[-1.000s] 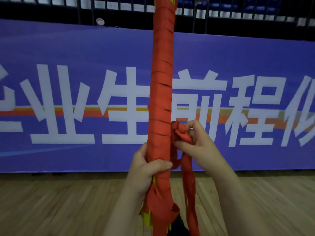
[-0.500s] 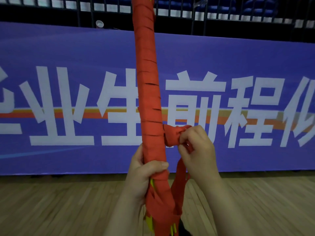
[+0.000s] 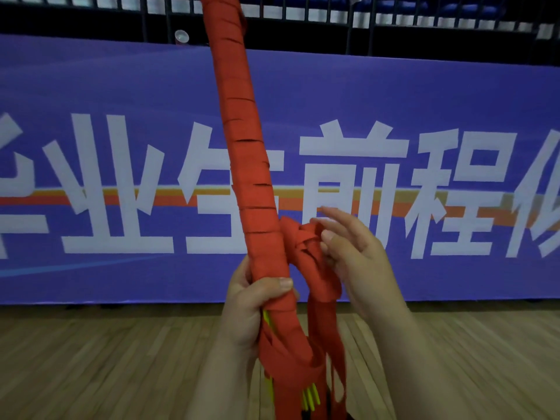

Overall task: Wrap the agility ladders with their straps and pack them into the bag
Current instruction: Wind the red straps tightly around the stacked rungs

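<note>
Red webbing wound tight round the agility ladder bundle, upright, top tipped a little left, running off the upper edge. Gripped low down by the left hand, thumb across the front. Just right of it the strap knot, touched by the right hand, fingers loose and spread, clamping nothing. Below the knot, strap tails dangling; yellow rungs peeking out at the bottom. Underneath, wooden floor; behind, blue banner with white characters, dark railing above.
</note>
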### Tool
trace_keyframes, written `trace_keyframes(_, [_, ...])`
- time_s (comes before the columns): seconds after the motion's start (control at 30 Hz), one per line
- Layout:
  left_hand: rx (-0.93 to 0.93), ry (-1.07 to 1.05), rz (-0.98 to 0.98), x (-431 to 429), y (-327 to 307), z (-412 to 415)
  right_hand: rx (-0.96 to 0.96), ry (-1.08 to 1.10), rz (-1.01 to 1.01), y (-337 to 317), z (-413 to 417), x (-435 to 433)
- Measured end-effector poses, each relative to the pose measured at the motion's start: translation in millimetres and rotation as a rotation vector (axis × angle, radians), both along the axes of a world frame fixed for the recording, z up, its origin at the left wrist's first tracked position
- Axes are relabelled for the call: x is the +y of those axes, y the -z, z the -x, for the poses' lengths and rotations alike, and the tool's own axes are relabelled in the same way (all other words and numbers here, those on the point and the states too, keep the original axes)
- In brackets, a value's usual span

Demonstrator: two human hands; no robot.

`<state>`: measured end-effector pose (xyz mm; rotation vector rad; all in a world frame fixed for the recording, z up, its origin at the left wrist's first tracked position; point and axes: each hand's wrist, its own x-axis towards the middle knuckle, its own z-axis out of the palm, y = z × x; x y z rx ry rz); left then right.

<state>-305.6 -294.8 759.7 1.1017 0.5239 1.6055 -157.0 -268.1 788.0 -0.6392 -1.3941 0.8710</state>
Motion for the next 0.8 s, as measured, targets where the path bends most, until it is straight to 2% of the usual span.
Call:
trace_keyframes(0.07, [-0.001, 0.002, -0.001, 1, 2, 2, -0.088, -0.018, 0.052, 1, -6, 3])
trace_keyframes(0.13, [-0.008, -0.005, -0.009, 3, 4, 4, -0.18, 0.062, 0.021, 0, -8, 2])
trace_keyframes(0.23, [-0.024, -0.03, -0.025, 5, 5, 8, -0.179, 0.239, -0.089, -5, -11, 0])
trace_keyframes(0.4, [-0.015, -0.058, -0.013, 6, 5, 16, -0.325, 0.535, -0.149, 1, -8, 4])
trace_keyframes(0.47, [-0.015, -0.071, 0.001, 6, 5, 19, -0.308, 0.662, -0.161, 4, -10, 6])
trace_keyframes(0.53, [-0.008, -0.092, 0.016, 5, 6, 23, -0.231, 0.641, -0.061, 3, -15, 12])
trace_keyframes(0.63, [0.008, -0.118, 0.019, 3, 5, 24, -0.237, 0.55, 0.089, 3, -17, 20])
trace_keyframes(0.8, [0.007, -0.157, 0.009, 2, 1, 24, -0.241, 0.603, 0.034, 5, -13, 17])
